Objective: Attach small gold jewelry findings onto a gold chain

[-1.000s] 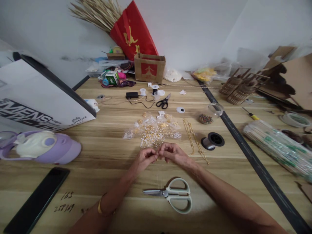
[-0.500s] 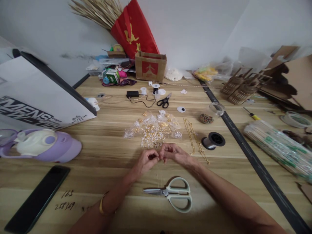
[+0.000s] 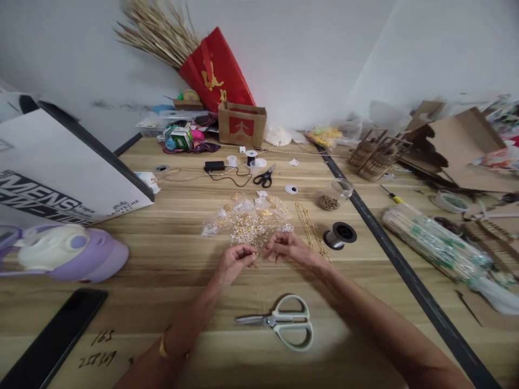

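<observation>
My left hand (image 3: pixel 239 259) is pinched closed just below a pile of gold and clear beads (image 3: pixel 248 229); a tiny bead-like bit shows at its fingertips, too small to name. Close on its right, my right hand (image 3: pixel 284 247) also has its fingers pinched, and what they hold is too small to make out. A narrow gap parts the two hands. Gold chains (image 3: pixel 308 227) lie just beyond my right hand, beside a spool of thin wire (image 3: pixel 339 235). Scissors with pale green handles (image 3: pixel 279 321) rest on the wooden table (image 3: pixel 194 302) below both hands.
Black scissors (image 3: pixel 265 176), a cup of mixed beads (image 3: pixel 329 202) and a paper bag (image 3: pixel 242 125) stand farther back. At the left are a purple bottle (image 3: pixel 91 253), a phone (image 3: pixel 57 337) and a white box (image 3: pixel 60 167). Wrapped sticks (image 3: pixel 436 243) lie right.
My hands have moved slightly apart, from fingertips touching to a small gap. The camera view has shifted, showing more of the table's right side.
</observation>
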The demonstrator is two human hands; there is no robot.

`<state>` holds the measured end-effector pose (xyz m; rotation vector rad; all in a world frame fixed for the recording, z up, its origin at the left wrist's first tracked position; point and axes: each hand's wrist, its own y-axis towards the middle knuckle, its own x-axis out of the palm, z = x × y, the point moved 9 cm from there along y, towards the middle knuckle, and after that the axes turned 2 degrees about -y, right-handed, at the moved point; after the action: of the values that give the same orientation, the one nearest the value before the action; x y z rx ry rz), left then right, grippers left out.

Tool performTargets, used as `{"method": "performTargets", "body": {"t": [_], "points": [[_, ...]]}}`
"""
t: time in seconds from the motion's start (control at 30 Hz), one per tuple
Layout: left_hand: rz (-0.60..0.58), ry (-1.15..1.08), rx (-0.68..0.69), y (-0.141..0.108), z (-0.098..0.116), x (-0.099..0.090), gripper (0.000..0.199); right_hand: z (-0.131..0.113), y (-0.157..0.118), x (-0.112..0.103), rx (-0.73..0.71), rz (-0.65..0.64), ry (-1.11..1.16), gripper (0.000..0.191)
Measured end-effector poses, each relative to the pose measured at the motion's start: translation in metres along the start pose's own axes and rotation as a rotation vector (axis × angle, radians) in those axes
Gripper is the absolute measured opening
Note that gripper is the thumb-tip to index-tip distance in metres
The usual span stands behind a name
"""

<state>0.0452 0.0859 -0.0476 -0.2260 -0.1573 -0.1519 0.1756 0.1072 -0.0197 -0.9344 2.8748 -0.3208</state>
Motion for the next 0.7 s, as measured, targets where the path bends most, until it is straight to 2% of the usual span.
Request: {"method": "performTargets", "body": {"t": [0.07,0.13,0.2,0.27,0.37,0.43,0.6,0.7], "points": [[-0.005,-0.018,0.009,-0.002,0.005,0.001,0.025,-0.004,-0.007,-0.007,-0.008,0.042,-0.197,0.028],[-0.005,-0.028,0.017,-0.004,0.010,0.002,0.023,-0.019,-0.022,-0.019,-0.103,0.204,-0.519,0.019],[0.005,-0.034,0.025,-0.006,0.013,0.001,0.022,-0.039,-0.046,-0.018,-0.245,0.359,-0.824,0.018],[0.017,-0.035,0.035,-0.006,0.016,0.001,0.020,-0.042,-0.065,0.001,-0.269,0.300,-1.015,0.020],[0.029,-0.027,0.049,-0.005,0.018,0.000,0.019,-0.027,-0.088,0.044,-0.235,0.065,-1.227,0.012],[0.038,-0.006,0.067,-0.005,0.019,-0.002,0.017,-0.020,-0.101,0.065,-0.231,-0.003,-1.319,0.019],[0.116,0.105,0.180,-0.007,0.023,-0.011,0.010,0.000,-0.117,0.092,-0.192,-0.034,-1.421,0.054],[0.164,0.114,0.226,-0.009,0.023,-0.016,0.008,0.011,-0.121,0.096,-0.149,-0.022,-1.404,0.062]]}}
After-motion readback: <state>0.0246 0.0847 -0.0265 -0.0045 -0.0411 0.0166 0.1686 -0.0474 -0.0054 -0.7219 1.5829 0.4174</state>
